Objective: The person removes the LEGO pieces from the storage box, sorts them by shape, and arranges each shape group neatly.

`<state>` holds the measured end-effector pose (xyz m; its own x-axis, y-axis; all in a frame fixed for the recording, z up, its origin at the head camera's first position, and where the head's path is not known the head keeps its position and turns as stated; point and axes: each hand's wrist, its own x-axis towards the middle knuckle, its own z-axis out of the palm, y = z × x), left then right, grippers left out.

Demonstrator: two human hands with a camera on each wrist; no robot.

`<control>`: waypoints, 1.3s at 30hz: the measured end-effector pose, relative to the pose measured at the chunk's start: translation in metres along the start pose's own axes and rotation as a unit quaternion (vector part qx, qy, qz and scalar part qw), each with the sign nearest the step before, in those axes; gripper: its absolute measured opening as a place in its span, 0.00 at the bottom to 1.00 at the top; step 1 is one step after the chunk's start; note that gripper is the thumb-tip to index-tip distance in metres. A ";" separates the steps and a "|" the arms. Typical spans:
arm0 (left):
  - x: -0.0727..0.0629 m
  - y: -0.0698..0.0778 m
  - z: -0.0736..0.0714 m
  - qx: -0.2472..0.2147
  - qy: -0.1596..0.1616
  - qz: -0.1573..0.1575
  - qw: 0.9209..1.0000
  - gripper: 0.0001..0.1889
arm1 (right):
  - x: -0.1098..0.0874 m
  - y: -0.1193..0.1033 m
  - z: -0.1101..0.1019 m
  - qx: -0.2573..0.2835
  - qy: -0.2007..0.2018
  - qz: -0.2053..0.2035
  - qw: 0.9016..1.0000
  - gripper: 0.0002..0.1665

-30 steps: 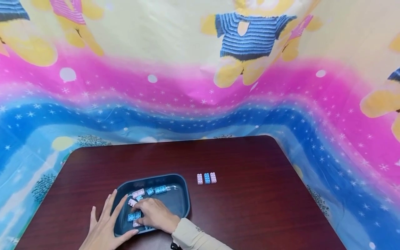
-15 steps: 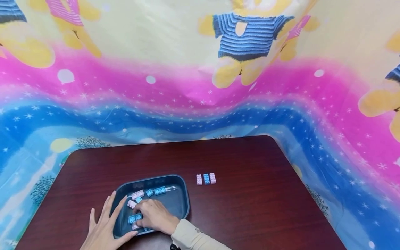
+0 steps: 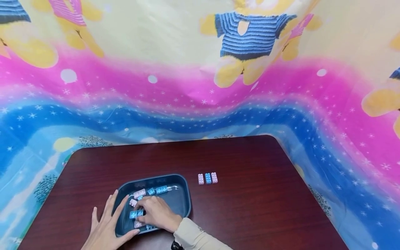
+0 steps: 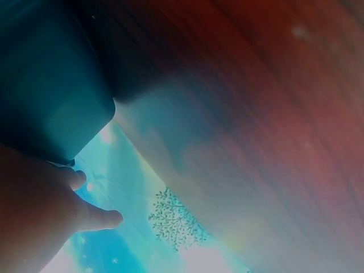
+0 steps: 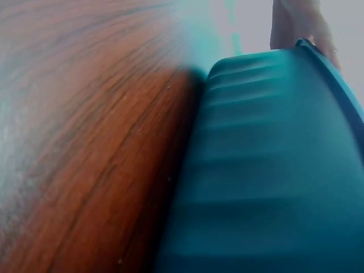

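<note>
The blue block lay studs hidden, hollow side showing, in the near left part of the dark tray, and could have been two short pieces side by side; that could not be settled. The right hand reached in from the near right, its thumb and forefinger curled in a pinch about the block's right end, though the contact was partly covered. Such a block was probably light, hard plastic, rigid and unlikely to break, with smooth sides that might slip under a slanting grip; the best hold was likely across its two long sides, the fingertips square to them. A pink block lay just to its near side, close enough to be nudged. The left hand had its fingers straight and spread apart over the tray's left edge, thumb at the near rim, which probably steadied a tray light enough to slide. More pink and blue pieces lay towards the far side. Right of the tray, a row of three blocks stood studs up on the brown table, before a printed cloth.
</note>
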<state>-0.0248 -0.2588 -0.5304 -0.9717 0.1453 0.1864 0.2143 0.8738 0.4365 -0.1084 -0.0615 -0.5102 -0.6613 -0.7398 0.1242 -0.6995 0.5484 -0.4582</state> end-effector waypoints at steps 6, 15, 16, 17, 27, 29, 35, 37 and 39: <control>0.001 -0.001 0.000 0.003 -0.003 -0.004 1.000 0.59 | -0.003 0.005 -0.004 0.030 0.014 0.023 0.999 0.13; 0.003 -0.001 0.000 0.004 -0.007 -0.005 1.000 0.59 | -0.008 0.011 -0.012 0.051 0.038 0.038 0.997 0.11; 0.003 -0.001 0.000 0.003 -0.007 -0.006 1.000 0.59 | -0.009 0.012 -0.013 0.054 0.040 0.038 0.997 0.11; 0.003 0.000 0.000 0.001 -0.008 -0.007 1.000 0.59 | -0.009 0.013 -0.014 0.059 0.041 0.038 0.997 0.11; 0.001 0.001 -0.001 0.005 -0.032 -0.032 0.999 0.59 | -0.020 0.021 -0.020 0.093 0.042 0.024 0.994 0.15; 0.001 0.001 -0.001 0.008 -0.039 -0.037 0.999 0.59 | -0.022 0.024 -0.021 0.100 0.039 0.020 0.994 0.16; 0.001 -0.001 -0.001 0.026 -0.049 -0.049 0.997 0.59 | -0.025 0.029 -0.025 0.104 0.036 0.001 0.994 0.18; 0.002 0.000 -0.001 0.029 -0.049 -0.049 0.997 0.60 | -0.026 0.030 -0.027 0.105 0.035 0.002 0.994 0.20; 0.003 0.000 0.000 0.030 -0.047 -0.047 0.997 0.60 | -0.027 0.033 -0.030 0.108 0.035 0.005 0.994 0.22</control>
<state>-0.0274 -0.2579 -0.5298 -0.9929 0.1016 0.0621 0.1179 0.9116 0.3937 -0.1215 -0.0116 -0.5018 -0.6905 -0.7017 0.1755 -0.6235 0.4543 -0.6363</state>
